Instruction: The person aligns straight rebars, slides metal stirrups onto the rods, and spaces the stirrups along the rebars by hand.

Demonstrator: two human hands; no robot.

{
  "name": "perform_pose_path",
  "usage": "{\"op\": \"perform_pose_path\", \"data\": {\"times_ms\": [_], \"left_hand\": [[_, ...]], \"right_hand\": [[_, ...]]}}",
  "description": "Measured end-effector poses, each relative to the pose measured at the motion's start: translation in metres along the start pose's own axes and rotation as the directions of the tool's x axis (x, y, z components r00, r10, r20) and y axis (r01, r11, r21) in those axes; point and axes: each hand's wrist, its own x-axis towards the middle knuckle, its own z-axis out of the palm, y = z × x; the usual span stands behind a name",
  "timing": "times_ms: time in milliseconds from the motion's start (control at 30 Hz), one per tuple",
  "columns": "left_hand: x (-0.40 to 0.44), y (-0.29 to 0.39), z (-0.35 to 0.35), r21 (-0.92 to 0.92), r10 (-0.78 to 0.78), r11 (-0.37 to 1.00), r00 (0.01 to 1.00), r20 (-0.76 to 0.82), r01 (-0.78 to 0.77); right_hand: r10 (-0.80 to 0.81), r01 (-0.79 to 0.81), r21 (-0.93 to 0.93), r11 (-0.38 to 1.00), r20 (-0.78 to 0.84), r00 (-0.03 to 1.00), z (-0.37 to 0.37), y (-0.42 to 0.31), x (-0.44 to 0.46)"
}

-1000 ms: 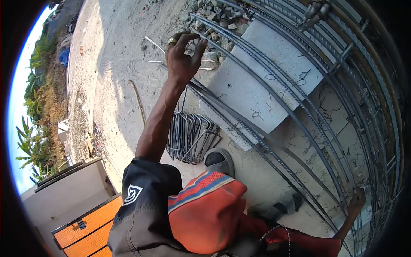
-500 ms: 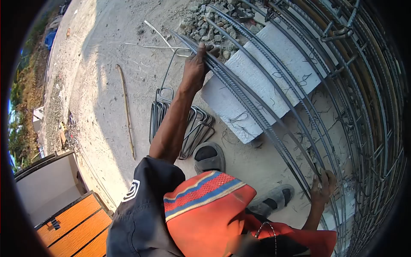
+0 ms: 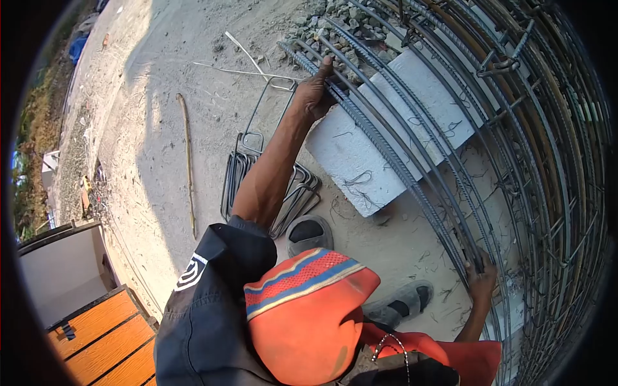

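My left hand (image 3: 318, 91) is closed round a few long ribbed rebar rods (image 3: 393, 161) near their far end, thumb on top. Lower right, my right hand (image 3: 481, 278) grips the same rods near the other end, its fingers partly hidden among the bars. The rods slant across the view above a white block (image 3: 360, 170) that has bits of thin wire lying on it. To their right stands a rebar cage (image 3: 547, 161) of many long bars tied with cross ties.
Bent steel stirrups (image 3: 238, 177) lie in a pile by my sandalled foot (image 3: 309, 235). A wooden stick (image 3: 187, 161) rests on the sandy ground. Gravel (image 3: 335, 26) is heaped at the top. Orange boards (image 3: 106, 328) stand at lower left.
My left hand has moved a little to the right and down with the rods, closer to the cage. My right hand has shifted slightly left and still holds on.
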Motion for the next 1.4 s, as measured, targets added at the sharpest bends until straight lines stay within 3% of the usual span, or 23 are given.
{"op": "perform_pose_path", "data": {"times_ms": [67,100,133,200,233,300,333,467,500,567,600,633,733,767,867,900,1000,1133,1167,1233,1400], "left_hand": [[-0.003,-0.002,-0.003,0.066,0.052,0.997,0.994,-0.096,-0.046],[-0.003,-0.002,-0.003,0.125,0.026,0.992,0.973,-0.228,0.003],[-0.004,-0.004,-0.004,0.234,0.080,0.972,0.964,-0.255,-0.019],[-0.014,-0.005,0.005,0.441,0.204,0.895,0.938,-0.282,-0.062],[-0.022,-0.005,0.010,0.685,0.352,0.724,0.896,-0.272,-0.076],[-0.022,-0.010,0.004,0.627,0.362,0.760,0.913,-0.188,-0.172],[-0.023,-0.011,0.004,0.596,0.363,0.774,0.921,-0.141,-0.214],[-0.014,-0.022,-0.005,0.474,0.425,0.849,0.834,-0.353,-0.233],[-0.017,-0.020,-0.010,0.609,0.447,0.777,0.821,-0.356,-0.159],[-0.023,-0.018,-0.004,0.537,0.422,0.828,0.811,-0.405,-0.162],[-0.025,-0.017,0.003,0.498,0.414,0.850,0.804,-0.427,-0.172],[-0.027,-0.015,0.012,0.333,0.359,0.921,0.778,-0.515,-0.204],[-0.013,-0.016,-0.021,0.243,0.429,0.903,0.696,-0.575,-0.355],[-0.016,-0.026,-0.022,0.483,0.669,0.733,0.636,-0.385,-0.479],[-0.021,-0.020,-0.029,0.806,0.703,0.538,0.660,-0.266,-0.248],[-0.027,-0.015,-0.017,0.822,0.656,0.562,0.653,-0.378,-0.089],[-0.038,-0.022,-0.019,0.941,0.721,0.333,0.659,-0.216,-0.056],[-0.040,-0.025,-0.011,0.964,0.725,0.265,0.659,-0.199,-0.001],[-0.040,-0.025,-0.014,0.945,0.700,0.327,0.676,-0.231,-0.015],[-0.042,-0.025,-0.011,0.942,0.709,0.336,0.663,-0.240,-0.019],[-0.046,-0.025,-0.008,0.942,0.719,0.328,0.664,-0.204,-0.066]], "right_hand": [[-0.174,0.199,0.091,0.976,-0.233,0.957,0.013,0.004,-0.005],[-0.267,0.281,0.008,0.960,-0.279,0.922,0.018,0.006,-0.009],[-0.363,0.357,-0.080,0.931,-0.320,0.875,0.024,0.005,-0.012],[-0.523,0.446,-0.276,0.851,-0.372,0.767,0.027,-0.006,-0.017],[-0.585,0.457,-0.376,0.806,-0.387,0.713,0.026,-0.011,-0.020],[-0.664,0.494,-0.456,0.740,-0.382,0.643,0.027,-0.017,-0.029],[-0.623,0.484,-0.406,0.776,-0.370,0.689,0.033,-0.011,-0.033],[-0.383,0.367,-0.113,0.923,-0.366,0.849,0.042,-0.008,-0.043],[-0.309,0.315,-0.037,0.948,-0.326,0.893,0.039,-0.009,-0.042],[-0.242,0.272,0.090,0.958,-0.255,0.936,0.025,-0.024,-0.036],[-0.278,0.292,0.028,0.956,-0.224,0.934,0.020,-0.029,-0.035],[-0.319,0.319,-0.033,0.947,-0.189,0.929,0.016,-0.032,-0.034],[-0.358,0.344,-0.104,0.933,-0.190,0.914,0.021,-0.030,-0.034],[-0.397,0.368,-0.160,0.916,-0.227,0.889,0.026,-0.026,-0.035],[-0.431,0.387,-0.195,0.901,-0.323,0.843,0.038,-0.020,-0.033],[-0.419,0.377,-0.182,0.908,-0.355,0.836,0.042,-0.019,-0.034],[-0.448,0.410,-0.182,0.894,-0.372,0.813,0.043,-0.016,-0.034],[-0.440,0.433,-0.114,0.894,-0.401,0.803,0.046,-0.020,-0.026],[-0.462,0.447,-0.134,0.885,-0.389,0.797,0.046,-0.025,-0.024],[-0.523,0.524,-0.117,0.843,-0.399,0.753,0.052,-0.033,-0.016],[-0.531,0.511,-0.161,0.844,-0.375,0.760,0.060,-0.054,-0.007]]}}
